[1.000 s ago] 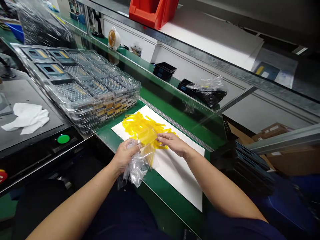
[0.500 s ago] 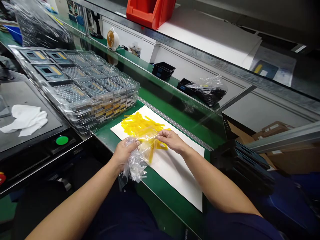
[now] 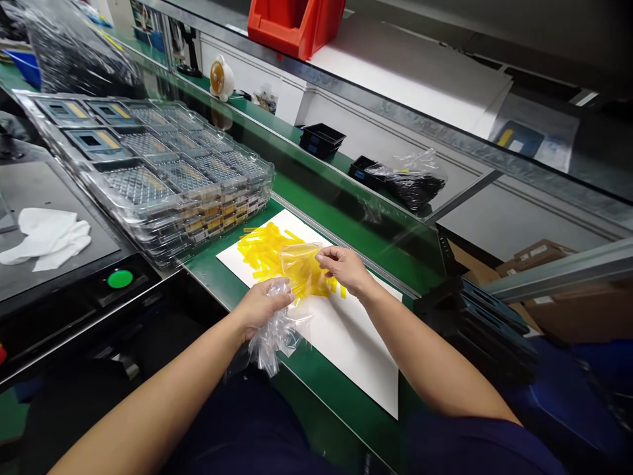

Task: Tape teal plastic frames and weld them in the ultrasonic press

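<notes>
My left hand (image 3: 260,305) is closed around a crumpled clear plastic bag (image 3: 274,333) just above the near edge of the green bench. My right hand (image 3: 345,267) pinches the other, raised end of the same bag (image 3: 300,258), stretching it open over a pile of yellow strips (image 3: 264,249). The strips lie on a white sheet (image 3: 346,336) spread on the bench. A few yellow strips show through the clear film between my hands.
A stack of clear blister trays (image 3: 163,178) holding parts stands to the left. A black machine bed with a white cloth (image 3: 47,239) and a green button (image 3: 119,279) lies further left. Black trays and a plastic bag (image 3: 410,177) sit beyond a glass panel; a red bin (image 3: 294,23) is above.
My right hand has lifted its end of the bag up and slightly away. My left hand has slid a little right and toward me with the crumpled end.
</notes>
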{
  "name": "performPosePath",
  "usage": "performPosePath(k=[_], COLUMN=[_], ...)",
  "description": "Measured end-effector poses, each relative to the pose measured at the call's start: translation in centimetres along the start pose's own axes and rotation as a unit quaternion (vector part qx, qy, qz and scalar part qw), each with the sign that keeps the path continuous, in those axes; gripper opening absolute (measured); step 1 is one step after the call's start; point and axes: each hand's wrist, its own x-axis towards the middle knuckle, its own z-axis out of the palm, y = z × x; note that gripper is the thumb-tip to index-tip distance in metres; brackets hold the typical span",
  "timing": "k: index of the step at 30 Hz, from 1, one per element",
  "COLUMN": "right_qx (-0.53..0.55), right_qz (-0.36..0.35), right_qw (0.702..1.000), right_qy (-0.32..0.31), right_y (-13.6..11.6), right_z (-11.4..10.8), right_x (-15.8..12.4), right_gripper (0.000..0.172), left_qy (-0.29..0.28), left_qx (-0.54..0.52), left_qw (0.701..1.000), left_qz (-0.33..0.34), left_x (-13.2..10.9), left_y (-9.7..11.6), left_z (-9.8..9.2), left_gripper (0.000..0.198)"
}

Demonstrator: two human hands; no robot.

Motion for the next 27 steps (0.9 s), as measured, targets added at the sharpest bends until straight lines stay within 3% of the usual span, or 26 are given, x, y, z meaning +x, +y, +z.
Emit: performPosePath(k=[10,19,27], right_qx=[0.015,0.053,0.081], right_qz=[0.014,0.124,0.183], right_qw=[0.999,0.991,0.980], right_qy=[-0.028,-0.017,-0.011], right_y=[0.1,1.7,2.7], right_z=[0.6,1.1,1.9], right_x=[0.0,0.1,0.3], right_gripper=[0.010,0.037,0.035], left_qy=[-0.024,-0.052,-0.053], left_qx=[0.020,-0.009,0.005], left_qw=[0.999,0.997,0.998], left_qz=[-0.017,-0.053,-0.041], left_x=[-0.2,-0.2,0.0], left_y=[-0.1,0.2,-0.3], left_z=[0.3,0.2,0.1], left_gripper=[0.058,0.052,0.049])
